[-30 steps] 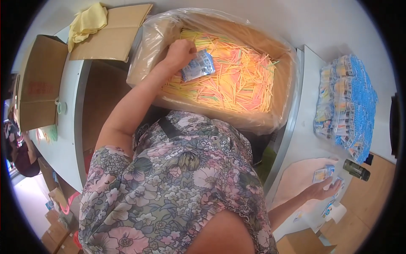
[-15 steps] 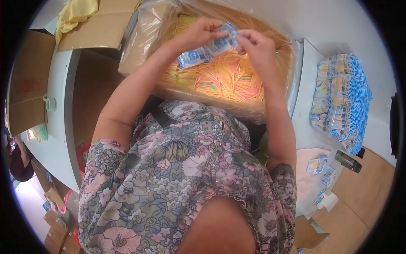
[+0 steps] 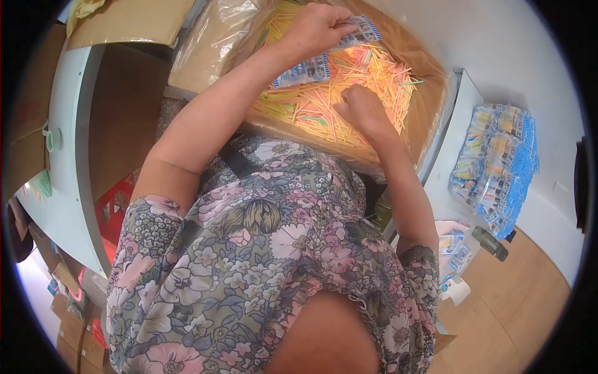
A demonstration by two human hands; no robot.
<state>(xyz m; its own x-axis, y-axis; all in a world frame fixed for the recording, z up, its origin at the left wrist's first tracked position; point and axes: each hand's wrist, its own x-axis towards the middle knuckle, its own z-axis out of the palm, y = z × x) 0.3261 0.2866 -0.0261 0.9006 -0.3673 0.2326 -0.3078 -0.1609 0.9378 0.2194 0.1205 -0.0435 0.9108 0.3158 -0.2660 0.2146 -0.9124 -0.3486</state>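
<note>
A large plastic-lined carton (image 3: 430,112) holds a mass of thin yellow, pink and green sticks (image 3: 311,109). Above its far part my left hand (image 3: 321,28) pinches a small clear packet with blue printing (image 3: 362,32) by one side. A second blue-and-clear packet (image 3: 304,70) lies on the sticks, partly behind my left forearm. My right hand (image 3: 364,113) is down at the sticks near the carton's middle, back upward and fingers curled in. Whatever is between those fingers is hidden.
At the right, a stack of filled blue-edged packets (image 3: 495,168) stands on a white surface. Near it are a dark green cylindrical object (image 3: 489,243) and loose packets (image 3: 455,249). On the left are a white cabinet (image 3: 68,143) and a cardboard flap (image 3: 131,22).
My right hand has let go of the packet and dropped toward me onto the sticks. My left hand, keeping the packet, has moved slightly farther away and right.
</note>
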